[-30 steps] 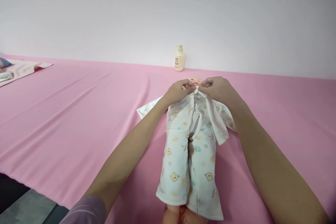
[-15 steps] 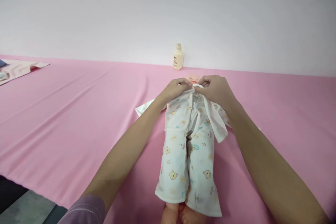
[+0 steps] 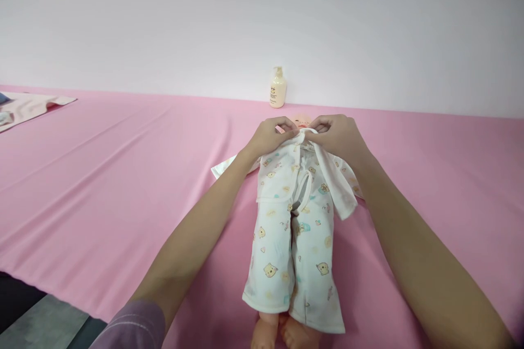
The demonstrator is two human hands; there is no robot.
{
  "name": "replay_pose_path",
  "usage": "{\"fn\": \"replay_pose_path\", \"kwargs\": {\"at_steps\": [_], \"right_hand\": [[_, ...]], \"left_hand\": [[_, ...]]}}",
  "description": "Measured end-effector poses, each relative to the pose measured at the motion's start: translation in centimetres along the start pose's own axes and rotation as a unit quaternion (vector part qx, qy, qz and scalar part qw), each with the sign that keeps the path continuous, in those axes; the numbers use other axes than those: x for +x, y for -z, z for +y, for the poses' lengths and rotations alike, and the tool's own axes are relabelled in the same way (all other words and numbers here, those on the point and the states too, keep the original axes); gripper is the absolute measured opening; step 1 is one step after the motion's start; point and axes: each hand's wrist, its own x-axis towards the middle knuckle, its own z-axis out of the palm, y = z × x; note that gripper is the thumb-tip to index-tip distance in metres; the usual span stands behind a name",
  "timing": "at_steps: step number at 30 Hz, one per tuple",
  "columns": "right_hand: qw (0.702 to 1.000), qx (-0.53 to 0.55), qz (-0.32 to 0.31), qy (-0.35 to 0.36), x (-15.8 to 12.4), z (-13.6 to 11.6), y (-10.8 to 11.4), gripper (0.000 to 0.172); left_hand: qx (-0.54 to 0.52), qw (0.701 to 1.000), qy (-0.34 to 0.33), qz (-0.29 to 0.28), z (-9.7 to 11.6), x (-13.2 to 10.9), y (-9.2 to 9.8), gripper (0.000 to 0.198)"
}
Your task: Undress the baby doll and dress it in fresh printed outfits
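Observation:
A baby doll [image 3: 302, 120] lies on its back with its feet toward me, partly covered by my hands. It wears a white shirt [image 3: 273, 177] with small animal prints and matching trousers [image 3: 272, 262]. At the shirt's neckline, my left hand [image 3: 272, 135] pinches the collar edge from the left. My right hand [image 3: 338, 133] pinches the same collar from the right, close to the left fingertips. Below the collar the shirt front hangs open, its right flap folded outward. The exact bit of cloth between the fingers is hard to see.
Pink cloth [image 3: 123, 174] covers the table, which meets a white wall [image 3: 184, 27] at the back. A cream pump bottle [image 3: 278, 90] stands against the wall beyond the doll's head. At far left lies a pale pink cloth [image 3: 33, 106] with small items on it.
Both hands keep their pinch on the collar, with only a slight shift of the fingers. The folded right flap has moved a little; the doll stays in place.

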Motion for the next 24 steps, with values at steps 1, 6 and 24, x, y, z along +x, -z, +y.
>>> {"fn": "replay_pose_path", "kwargs": {"at_steps": [1,6,24], "right_hand": [[1.0,-0.003,0.004,0.008,0.0,-0.1,-0.1,0.012],[0.999,-0.017,0.024,0.043,-0.2,-0.5,-0.9,0.011],[0.989,-0.137,0.042,0.031,-0.1,-0.5,-1.3,0.007]], "left_hand": [[0.018,1.0,-0.013,0.002,0.0,0.0,-0.1,0.021],[0.159,0.985,-0.068,0.021,0.3,-0.1,-0.4,0.014],[0.11,0.991,-0.062,0.039,0.6,-0.1,-1.8,0.012]]}}
